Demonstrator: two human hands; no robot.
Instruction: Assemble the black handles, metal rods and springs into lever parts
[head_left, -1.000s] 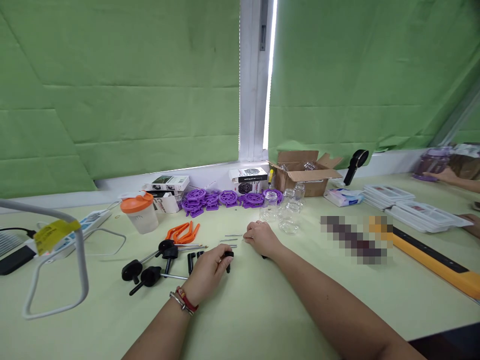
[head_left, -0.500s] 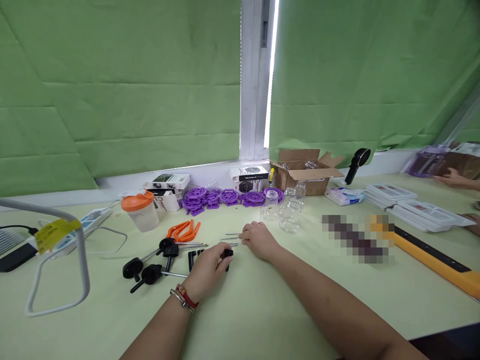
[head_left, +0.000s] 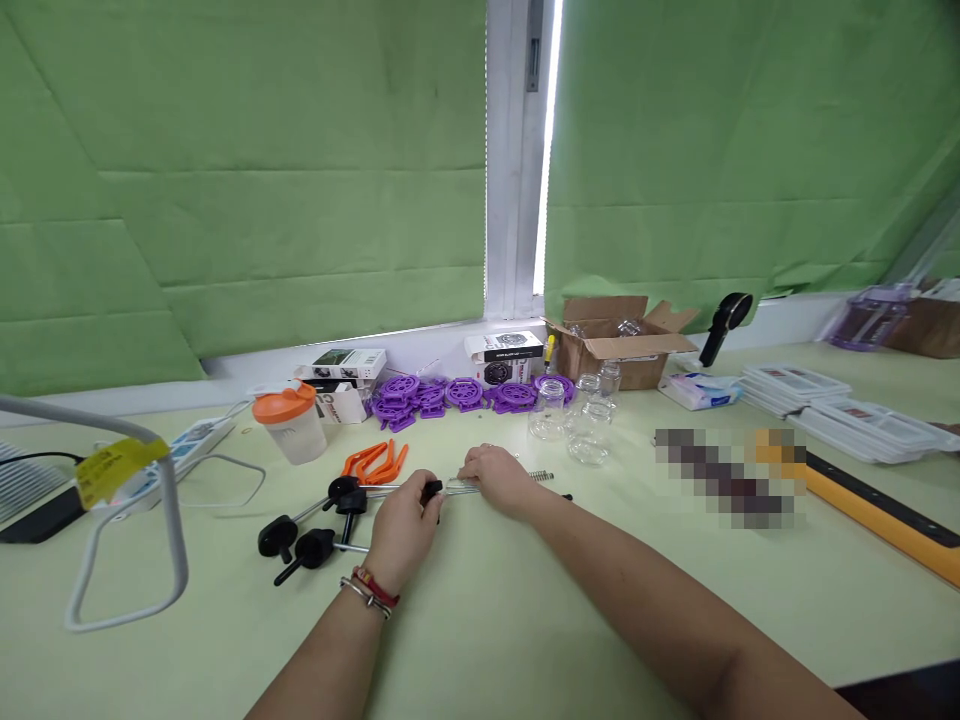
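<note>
My left hand [head_left: 405, 525] is closed around a small black plastic piece [head_left: 432, 489]. Thin metal rods [head_left: 461, 488] lie between my two hands. Fingers of my right hand [head_left: 501, 480] are curled down on these rods; its palm hides part of them. A coil spring [head_left: 541, 476] lies just right of my right hand, and a small black tip [head_left: 568, 497] pokes out beside that wrist. Left of my left hand are black crank handles [head_left: 315, 547] with metal shafts. Orange plastic handles [head_left: 375, 463] rest behind them.
Purple plastic frames [head_left: 465, 393], glass jars [head_left: 589, 440] and an open cardboard box [head_left: 630, 355] line the back. An orange-lidded cup [head_left: 289, 425] and a grey metal frame [head_left: 176, 530] stand left. White plastic trays [head_left: 862, 430] and a yellow-black tool [head_left: 877, 505] lie right.
My right hand has shifted slightly left over the rods, and the spring now shows beside it. My left hand moved slightly left with the black piece. Another person's hand left the right edge.
</note>
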